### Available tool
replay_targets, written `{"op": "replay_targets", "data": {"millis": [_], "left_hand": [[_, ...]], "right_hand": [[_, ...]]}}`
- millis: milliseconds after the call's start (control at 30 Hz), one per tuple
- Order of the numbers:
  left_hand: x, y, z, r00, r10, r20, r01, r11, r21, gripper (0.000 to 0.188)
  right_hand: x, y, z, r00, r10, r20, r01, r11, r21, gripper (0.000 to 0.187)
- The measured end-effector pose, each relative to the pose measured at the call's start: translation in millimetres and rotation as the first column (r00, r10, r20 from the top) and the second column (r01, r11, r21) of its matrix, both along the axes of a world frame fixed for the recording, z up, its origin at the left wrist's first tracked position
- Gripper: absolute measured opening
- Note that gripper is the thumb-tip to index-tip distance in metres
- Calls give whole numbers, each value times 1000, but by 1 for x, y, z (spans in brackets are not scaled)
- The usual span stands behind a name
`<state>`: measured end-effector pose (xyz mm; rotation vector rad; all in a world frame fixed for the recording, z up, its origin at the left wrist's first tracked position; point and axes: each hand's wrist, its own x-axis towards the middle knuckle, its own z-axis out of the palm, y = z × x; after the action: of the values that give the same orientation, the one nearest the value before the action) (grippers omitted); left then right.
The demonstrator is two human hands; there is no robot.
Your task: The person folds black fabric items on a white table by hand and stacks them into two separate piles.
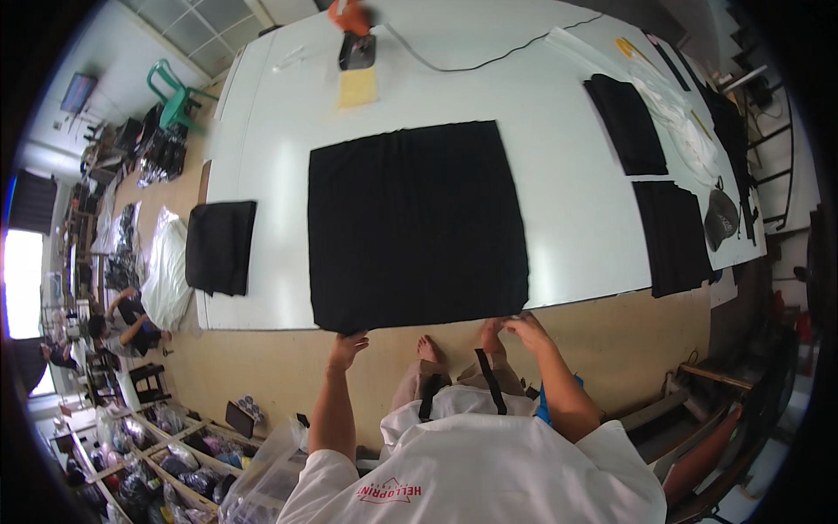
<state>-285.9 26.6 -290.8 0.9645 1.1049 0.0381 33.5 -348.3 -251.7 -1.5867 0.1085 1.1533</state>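
Note:
A large, nearly square black cloth (415,227) lies spread on the white table, its near edge at the table's front edge. My left hand (350,348) is at the near left corner of the cloth, with the fingers closed on its hem. At the near right corner, my right hand (524,330) pinches the edge, thumb and fingertips together. Both forearms reach up from below. The cloth's edge partly hides the fingertips.
A folded black cloth stack (220,248) lies at the left, with two more folded piles, one upper right (627,124) and one lower right (674,236). An orange-handled corded tool (353,35) stands at the far side beside a yellow square (358,87). A grey cap (721,220) sits at the right.

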Motion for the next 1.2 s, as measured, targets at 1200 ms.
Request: {"op": "replay_targets", "data": {"millis": [1200], "left_hand": [[260, 201, 234, 929, 136, 343, -115, 990, -82, 69]], "right_hand": [[222, 203, 174, 964, -264, -28, 261, 924, 280, 24]]}}
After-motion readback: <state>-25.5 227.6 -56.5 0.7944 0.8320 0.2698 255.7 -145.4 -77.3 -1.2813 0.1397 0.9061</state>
